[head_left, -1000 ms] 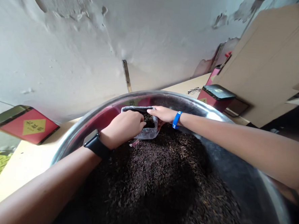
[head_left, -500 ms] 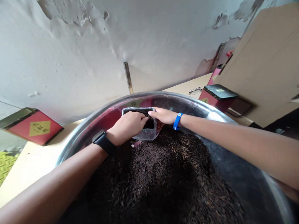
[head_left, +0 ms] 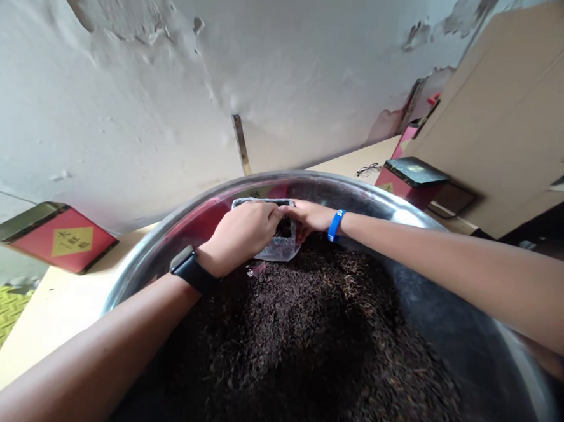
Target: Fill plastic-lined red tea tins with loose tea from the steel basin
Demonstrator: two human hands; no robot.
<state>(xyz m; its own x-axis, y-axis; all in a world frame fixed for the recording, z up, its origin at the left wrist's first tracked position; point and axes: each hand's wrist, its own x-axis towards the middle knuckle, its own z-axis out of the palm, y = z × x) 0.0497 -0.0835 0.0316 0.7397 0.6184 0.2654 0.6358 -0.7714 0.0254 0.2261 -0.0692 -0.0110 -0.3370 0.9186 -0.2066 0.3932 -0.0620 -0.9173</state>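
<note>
A clear plastic bag (head_left: 279, 251) with dark tea leaves inside stands at the far side of a metal basin. Its mouth is spread wide and roughly square; red surfaces show around it, perhaps a tin that it lines. My right hand (head_left: 311, 216), with a blue wristband, grips the bag's right rim, thumb on top. Across the mouth lies my left hand (head_left: 246, 229), a dark watch on its wrist. Its fingers are curled at the bag's rim, mostly hidden beneath it, and its thumb meets my right thumb. Loose tea leaves (head_left: 299, 320) are heaped in front of both hands.
The wide basin (head_left: 138, 259) rests on a pale table (head_left: 61, 299). A red tin (head_left: 72, 239) lies tilted on the left, and another red tin (head_left: 410, 180) is at the right. Eyeglasses (head_left: 369, 170) lie behind the basin, near a peeling wall (head_left: 281, 64).
My left hand has shifted slightly right over the bag's mouth, its thumb coming up against my right thumb. The right hand keeps its grip on the rim.
</note>
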